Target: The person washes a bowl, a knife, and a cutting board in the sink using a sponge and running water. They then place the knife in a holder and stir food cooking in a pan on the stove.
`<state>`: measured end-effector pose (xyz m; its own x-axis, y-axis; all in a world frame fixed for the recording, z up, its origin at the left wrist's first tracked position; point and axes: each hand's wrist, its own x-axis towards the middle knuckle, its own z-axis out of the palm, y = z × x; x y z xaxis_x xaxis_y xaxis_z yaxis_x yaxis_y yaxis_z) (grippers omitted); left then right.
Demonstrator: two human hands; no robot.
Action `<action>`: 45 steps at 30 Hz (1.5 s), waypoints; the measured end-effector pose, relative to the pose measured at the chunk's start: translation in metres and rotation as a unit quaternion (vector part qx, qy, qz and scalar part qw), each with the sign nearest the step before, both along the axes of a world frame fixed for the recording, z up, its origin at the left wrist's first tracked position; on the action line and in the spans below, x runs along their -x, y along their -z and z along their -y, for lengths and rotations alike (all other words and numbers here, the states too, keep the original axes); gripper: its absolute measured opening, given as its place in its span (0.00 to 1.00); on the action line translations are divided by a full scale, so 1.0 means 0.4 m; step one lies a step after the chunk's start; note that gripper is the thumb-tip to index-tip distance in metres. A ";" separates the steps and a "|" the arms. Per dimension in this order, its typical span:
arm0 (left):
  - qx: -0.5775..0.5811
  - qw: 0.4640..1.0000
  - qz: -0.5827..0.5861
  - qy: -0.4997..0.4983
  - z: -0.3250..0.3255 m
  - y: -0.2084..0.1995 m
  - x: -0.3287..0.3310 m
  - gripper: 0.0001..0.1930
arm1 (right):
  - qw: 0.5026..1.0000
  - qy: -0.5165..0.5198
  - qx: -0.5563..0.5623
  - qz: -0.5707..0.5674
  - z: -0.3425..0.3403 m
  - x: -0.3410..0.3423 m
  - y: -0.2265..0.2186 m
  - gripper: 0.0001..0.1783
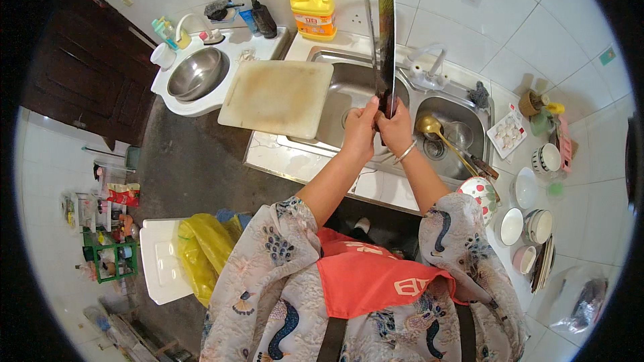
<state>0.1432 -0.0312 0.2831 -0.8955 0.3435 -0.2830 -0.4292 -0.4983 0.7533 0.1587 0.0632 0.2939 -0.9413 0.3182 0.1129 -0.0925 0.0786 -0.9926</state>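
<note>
I see left hand (362,122) and right hand (397,126) both gripping knives (387,43), blades (371,33) just beyond the fingers (369,108); loosened grip might cause cuts.

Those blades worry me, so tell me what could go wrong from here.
The paler knife and the darker knife point up close together, so one might knock the other. The left hand and right hand are bunched just below the blades; a slip could cut them. The cutting board juts past the left edge of the counter, so a bump might tip it.
</note>
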 end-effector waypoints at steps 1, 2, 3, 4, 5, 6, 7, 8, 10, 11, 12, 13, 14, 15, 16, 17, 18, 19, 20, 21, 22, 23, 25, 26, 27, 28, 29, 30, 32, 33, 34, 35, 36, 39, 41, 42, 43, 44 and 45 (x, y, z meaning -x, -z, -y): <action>-0.005 1.000 0.016 0.011 0.008 0.021 0.015 0.14 | 0.998 0.013 -0.052 0.031 0.002 -0.001 -0.002 0.11; 0.004 1.000 0.016 0.020 0.010 0.010 0.021 0.13 | 0.997 0.024 -0.070 0.025 0.001 0.004 -0.002 0.11; 0.013 0.999 0.017 0.029 0.013 -0.005 0.023 0.13 | 0.995 0.035 -0.088 0.020 0.000 0.012 0.004 0.11; 0.022 0.999 0.017 0.039 0.018 -0.016 0.031 0.13 | 0.993 0.046 -0.106 0.015 0.002 0.024 0.009 0.11; 0.027 0.998 0.018 0.051 0.029 -0.011 0.043 0.13 | 0.997 0.039 -0.062 0.012 0.008 0.034 0.021 0.10; 0.036 0.997 0.022 0.067 0.038 0.007 0.061 0.13 | 0.996 0.034 -0.075 0.031 0.012 0.045 0.014 0.09; 0.045 0.995 0.025 0.082 0.048 0.036 0.079 0.13 | 0.995 0.029 -0.086 0.050 0.019 0.053 0.008 0.09; 0.053 0.994 0.027 0.095 0.057 0.045 0.096 0.13 | 0.993 0.021 -0.099 0.068 0.030 0.067 -0.001 0.09; 0.094 0.990 0.037 0.102 0.056 0.009 0.102 0.14 | 0.989 0.056 -0.135 0.002 0.026 0.113 0.071 0.08; 0.116 0.987 0.053 0.096 0.064 0.010 0.099 0.14 | 0.991 0.064 -0.118 0.021 0.048 0.109 0.063 0.08; 0.138 0.987 0.031 0.080 0.064 0.029 0.112 0.15 | 0.991 0.072 -0.102 0.040 0.068 0.108 0.054 0.08; 0.160 0.985 0.010 0.065 0.060 0.061 0.126 0.16 | 0.992 0.083 -0.084 0.046 0.073 0.120 0.060 0.09; 0.189 0.981 -0.011 0.050 0.065 0.092 0.135 0.16 | 0.992 0.095 -0.060 0.054 0.081 0.127 0.075 0.09; 0.192 0.979 -0.025 0.054 0.076 0.107 0.144 0.17 | 0.993 0.104 -0.033 0.053 0.085 0.141 0.120 0.10; 0.187 0.979 -0.020 0.078 0.084 0.131 0.156 0.17 | 0.993 0.093 -0.004 0.072 0.085 0.153 0.158 0.10; 0.182 0.978 -0.016 0.101 0.093 0.159 0.169 0.16 | 0.992 0.080 0.025 0.090 0.095 0.164 0.168 0.10; 0.175 0.976 -0.012 0.126 0.099 0.153 0.177 0.16 | 0.990 0.071 0.052 0.108 0.095 0.174 0.181 0.10; 0.182 0.976 -0.042 0.112 0.104 0.144 0.175 0.15 | 0.990 0.068 0.028 0.121 0.087 0.187 0.220 0.09; 0.183 0.975 -0.032 0.123 0.122 0.126 0.180 0.15 | 0.989 0.063 0.047 0.124 0.094 0.195 0.225 0.08; 0.184 0.973 -0.021 0.134 0.145 0.112 0.187 0.15 | 0.988 0.057 0.066 0.128 0.103 0.199 0.229 0.07; 0.186 0.972 -0.010 0.145 0.160 0.108 0.198 0.15 | 0.986 0.052 0.085 0.132 0.111 0.206 0.232 0.06; 0.201 0.967 0.008 0.159 0.177 0.209 0.225 0.14 | 0.984 0.048 0.104 0.137 0.131 0.214 0.226 0.06; 0.188 0.958 0.029 0.213 0.231 0.167 0.255 0.13 | 0.982 0.044 0.112 0.145 0.142 0.231 0.258 0.06; 0.174 0.955 0.039 0.237 0.247 0.151 0.271 0.13 | 0.982 0.040 0.109 0.148 0.141 0.242 0.266 0.06; 0.193 0.948 0.038 0.249 0.254 0.155 0.279 0.14 | 0.977 0.041 0.140 0.157 0.149 0.245 0.276 0.08; 0.198 0.946 0.038 0.252 0.266 0.155 0.279 0.14 | 0.976 0.046 0.136 0.164 0.163 0.243 0.286 0.08; 0.200 0.945 0.032 0.256 0.272 0.147 0.283 0.14 | 0.976 0.051 0.129 0.167 0.173 0.246 0.280 0.08; 0.202 0.943 0.026 0.262 0.278 0.144 0.286 0.15 | 0.976 0.059 0.122 0.170 0.185 0.249 0.274 0.08; 0.205 0.938 0.052 0.274 0.281 0.191 0.295 0.17 | 0.975 0.043 0.104 0.192 0.179 0.254 0.271 0.10; 0.195 0.938 0.062 0.279 0.281 0.197 0.301 0.18 | 0.971 0.048 0.085 0.217 0.177 0.251 0.252 0.10; 0.185 0.937 0.072 0.286 0.283 0.205 0.308 0.19 | 0.966 0.056 0.068 0.243 0.181 0.248 0.232 0.11; 0.186 0.936 0.051 0.295 0.289 0.219 0.310 0.21 | 0.973 0.050 0.066 0.217 0.186 0.239 0.230 0.12; 0.202 0.929 0.037 0.308 0.287 0.191 0.313 0.20 | 0.977 0.063 0.061 0.193 0.188 0.227 0.235 0.14; 0.186 0.911 0.044 0.366 0.304 0.225 0.340 0.20 | 0.947 0.098 -0.167 0.254 0.193 0.221 0.271 0.21; 0.191 0.907 0.042 0.373 0.282 0.202 0.303 0.20 | 0.952 0.076 -0.189 0.229 0.163 0.188 0.273 0.22; 0.203 0.903 0.038 0.376 0.271 0.204 0.280 0.19 | 0.956 0.085 -0.184 0.213 0.163 0.156 0.273 0.21; 0.183 0.908 0.056 0.373 0.250 0.206 0.258 0.19 | 0.959 0.094 -0.179 0.197 0.155 0.132 0.274 0.21; 0.179 0.903 0.069 0.384 0.230 0.202 0.230 0.19 | 0.960 0.111 -0.150 0.207 0.144 0.098 0.278 0.20; 0.175 0.898 0.082 0.395 0.207 0.193 0.207 0.19 | 0.950 0.116 -0.163 0.241 0.126 0.071 0.279 0.19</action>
<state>0.0604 -0.1142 0.2061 -0.3486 0.7172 -0.6034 -0.6636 0.2658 0.6993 0.1303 0.0128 0.1822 -0.8179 0.5449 -0.1846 0.4231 0.3523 -0.8348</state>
